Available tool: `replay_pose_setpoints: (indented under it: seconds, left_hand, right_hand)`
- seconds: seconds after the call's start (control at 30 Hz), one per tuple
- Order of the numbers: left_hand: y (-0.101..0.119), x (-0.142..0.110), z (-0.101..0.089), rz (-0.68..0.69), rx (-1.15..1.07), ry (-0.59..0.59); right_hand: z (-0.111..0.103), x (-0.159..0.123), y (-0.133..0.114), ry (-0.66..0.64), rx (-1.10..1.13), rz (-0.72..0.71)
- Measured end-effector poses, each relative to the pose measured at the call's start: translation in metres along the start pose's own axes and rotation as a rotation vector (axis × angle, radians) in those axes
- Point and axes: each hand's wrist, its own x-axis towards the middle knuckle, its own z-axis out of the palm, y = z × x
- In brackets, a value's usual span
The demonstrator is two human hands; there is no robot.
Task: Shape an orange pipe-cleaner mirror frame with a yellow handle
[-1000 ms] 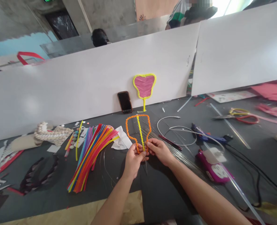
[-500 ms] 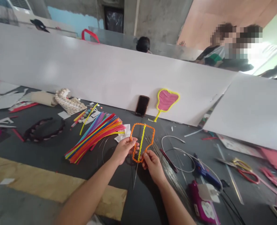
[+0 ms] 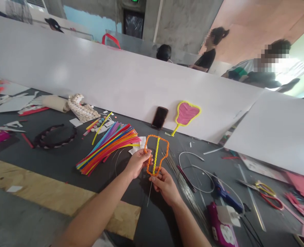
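Between my hands is an upright frame bent from twisted orange pipe cleaner, with a twisted yellow strip down its middle. A bare wire sticks out below it. My left hand is closed on the frame's left side, thumb on top. Down at the bottom edge, my right hand pinches the frame where the yellow strip meets the orange. To the left lies a bundle of coloured pipe cleaners. Loose thin wires are spread beside my right hand.
A pink shape with yellow edging and a phone lean on the white divider. On the right are a glue gun, a purple power strip and scissors. Further left lies a braided headband. People are beyond the divider.
My right hand has slid from the frame's lower right side to the middle of its bottom edge. My left hand keeps its hold. The camera view has shifted slightly.
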Motion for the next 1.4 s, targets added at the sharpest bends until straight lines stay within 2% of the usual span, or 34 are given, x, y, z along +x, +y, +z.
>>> replay_pose_setpoints:
  seconds: [0.2, 0.37, 0.43, 0.57, 0.63, 0.77, 0.87, 1.0, 1.13, 1.3, 1.4]
  left_hand:
    - [0.003, -0.003, 0.001, -0.019, 0.027, -0.005]
    - [0.007, -0.005, 0.001, -0.035, -0.033, -0.028]
    - [0.005, -0.009, 0.004, -0.053, -0.018, -0.103]
    - [-0.004, -0.019, 0.014, -0.186, 0.078, -0.378]
    - [-0.010, -0.023, 0.019, -0.225, 0.121, -0.426]
    - [-0.016, -0.023, 0.020, -0.224, 0.164, -0.346]
    - [-0.016, -0.020, 0.019, -0.228, 0.191, -0.268]
    - [-0.015, -0.019, 0.021, -0.267, 0.208, -0.177]
    - [-0.015, -0.020, 0.024, -0.303, 0.240, -0.170]
    - [-0.019, -0.022, 0.028, -0.331, 0.247, -0.189]
    - [-0.021, -0.023, 0.031, -0.319, 0.197, -0.154]
  right_hand:
    - [0.001, 0.001, 0.003, 0.065, -0.168, -0.077]
    - [0.004, 0.002, -0.001, 0.056, -0.167, -0.109]
    - [0.003, 0.002, -0.004, 0.086, -0.144, -0.151]
    - [-0.002, 0.003, -0.013, 0.171, -0.089, -0.227]
    - [-0.005, 0.002, -0.017, 0.179, -0.103, -0.241]
    - [-0.013, 0.000, -0.022, 0.154, -0.191, -0.304]
    - [-0.021, 0.001, -0.024, 0.237, -0.209, -0.327]
    - [-0.031, 0.005, -0.028, 0.371, 0.073, -0.269]
    - [-0.035, 0.006, -0.033, 0.353, 0.355, -0.222]
    - [-0.035, 0.006, -0.036, 0.293, 0.460, -0.169]
    - [-0.034, 0.004, -0.037, 0.259, 0.466, -0.153]
